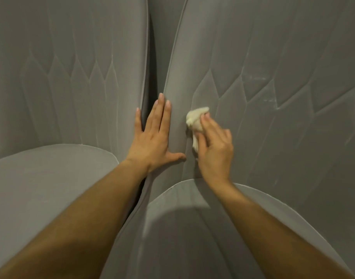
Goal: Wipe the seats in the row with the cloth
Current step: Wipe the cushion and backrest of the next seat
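While my left hand [152, 137] lies flat and released, fingers straight and spread, its palm rests on the left edge of the right backrest [273, 137]. Its little finger reaches across the dark gap [150, 57] to touch the rim of the left backrest [71, 87], and its thumb points right. Just right of it, my right hand [214, 150] grasps the cloth [194, 119], a small cream wad. The fingers curl over it and press it against the right backrest, low down beside the quilted panel. Part of the cloth sticks out past the fingertips on the far side. Both backrests are grey with stitched lines, and faint pale streaks [261, 78] mark the right backrest further right. Nearer me lie the left cushion [41, 188] and the right cushion [192, 228], my forearms passing over them
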Demonstrator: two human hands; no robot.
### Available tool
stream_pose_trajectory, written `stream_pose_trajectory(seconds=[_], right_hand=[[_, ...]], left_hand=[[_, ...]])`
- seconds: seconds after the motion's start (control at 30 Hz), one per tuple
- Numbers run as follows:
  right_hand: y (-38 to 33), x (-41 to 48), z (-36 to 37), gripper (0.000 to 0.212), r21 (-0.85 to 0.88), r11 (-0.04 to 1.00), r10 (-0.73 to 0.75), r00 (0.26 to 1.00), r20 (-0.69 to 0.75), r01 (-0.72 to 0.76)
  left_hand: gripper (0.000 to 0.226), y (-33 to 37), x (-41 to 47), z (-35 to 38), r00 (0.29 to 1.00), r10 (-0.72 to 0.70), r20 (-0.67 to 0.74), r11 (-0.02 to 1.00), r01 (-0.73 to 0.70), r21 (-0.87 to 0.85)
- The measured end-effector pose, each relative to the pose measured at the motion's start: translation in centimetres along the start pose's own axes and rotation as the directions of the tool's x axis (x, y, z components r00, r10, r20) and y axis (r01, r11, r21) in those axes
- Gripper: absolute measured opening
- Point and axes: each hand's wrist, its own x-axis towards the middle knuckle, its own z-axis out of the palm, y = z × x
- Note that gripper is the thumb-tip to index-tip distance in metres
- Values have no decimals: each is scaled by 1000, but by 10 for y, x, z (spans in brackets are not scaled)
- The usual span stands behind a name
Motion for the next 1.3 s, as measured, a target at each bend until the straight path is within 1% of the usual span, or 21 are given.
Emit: stream_pose_trajectory(seconds=[0.07,0.13,0.17,0.27,0.33,0.43,0.5,0.6,0.7,0.73,0.8,0.87,0.9,0.97,1.03,1.17,1.2,1.23,1.3], right_hand=[[-10,41,-7,38,0,1000,-29,992,-121,29],[-21,89,-12,40,-57,991,-127,976,-175,119],[-25,112,-13,41,-93,984,-168,972,-165,154],[-23,154,-4,41,-215,958,-215,972,-96,190],[-13,145,7,39,-246,947,-236,967,-92,208],[-4,94,17,37,-194,952,-264,957,-123,238],[-1,75,13,36,-148,962,-246,963,-108,229],[-10,91,0,34,-115,967,-235,969,-77,225],[-32,144,-5,35,-123,967,-241,957,-160,223],[-40,165,-5,36,-143,963,-252,953,-167,229],[-47,200,2,37,-244,939,-276,954,-112,243],[-45,204,13,37,-312,919,-270,961,-56,240],[-41,192,19,37,-309,913,-292,956,-41,265],[-35,153,28,34,-245,915,-337,941,-24,322],[-29,124,25,36,-187,919,-352,936,2,346],[-33,126,2,33,-138,906,-388,916,104,400],[-36,133,-5,32,-143,906,-389,917,86,398],[-39,144,-12,31,-153,919,-365,931,27,364],[-45,176,-27,33,-149,957,-267,955,-128,248]], left_hand=[[128,4,16,-13,1000,-3,-23,999,2,-32],[128,10,39,-29,997,-15,-72,999,12,-51],[129,14,50,-36,996,-16,-93,998,11,-58],[134,20,69,-45,990,-23,-137,996,11,-87],[135,20,70,-42,986,-23,-165,996,8,-94],[135,19,69,-38,980,-11,-199,993,-13,-117],[135,20,70,-39,981,-9,-193,990,-18,-140],[138,21,69,-40,986,-21,-168,991,-2,-131],[139,21,69,-41,988,-34,-153,991,14,-130],[139,21,69,-41,989,-35,-147,991,15,-133],[139,20,69,-41,988,-33,-148,991,12,-137],[138,19,70,-40,988,-26,-152,989,4,-146],[138,19,70,-39,988,-26,-150,988,3,-153],[136,18,71,-37,988,-30,-152,988,6,-155],[135,20,71,-37,987,-44,-154,989,21,-149],[141,25,70,-46,991,-90,-101,987,75,-141],[141,26,71,-50,992,-94,-89,988,82,-133],[141,28,74,-55,993,-90,-82,988,79,-133],[140,30,87,-65,993,-65,-100,990,51,-134]])
